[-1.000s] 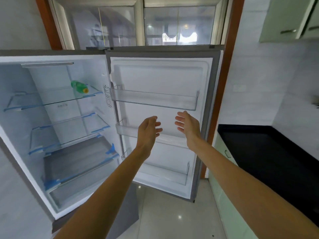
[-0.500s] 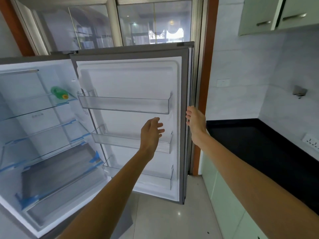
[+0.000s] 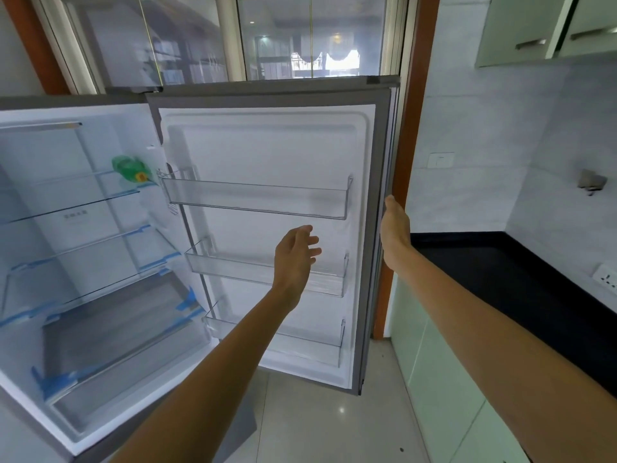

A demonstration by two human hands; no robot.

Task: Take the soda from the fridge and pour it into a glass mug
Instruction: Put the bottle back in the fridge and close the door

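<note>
A green soda bottle (image 3: pixel 131 167) with a yellow cap lies on its side on the top glass shelf of the open fridge (image 3: pixel 50 228), at the left. The fridge door (image 3: pixel 267 145) stands swung wide, its three clear bins holding nothing. My left hand (image 3: pixel 295 259) hovers open in front of the door's middle bin, fingers apart, holding nothing. My right hand (image 3: pixel 395 228) rests against the door's outer right edge; its fingers are hidden behind that edge. No glass mug is in view.
A black countertop (image 3: pixel 517 282) runs along the right over pale green cabinets (image 3: pixel 440 379). Upper cabinets (image 3: pixel 534 25) hang at top right. Windows (image 3: pixel 300 38) sit above the fridge. Glossy floor tiles (image 3: pixel 334 422) lie below the door.
My right hand has gone from the middle of the door to its outer right edge. The door now stands wider. My left hand stays open before the door.
</note>
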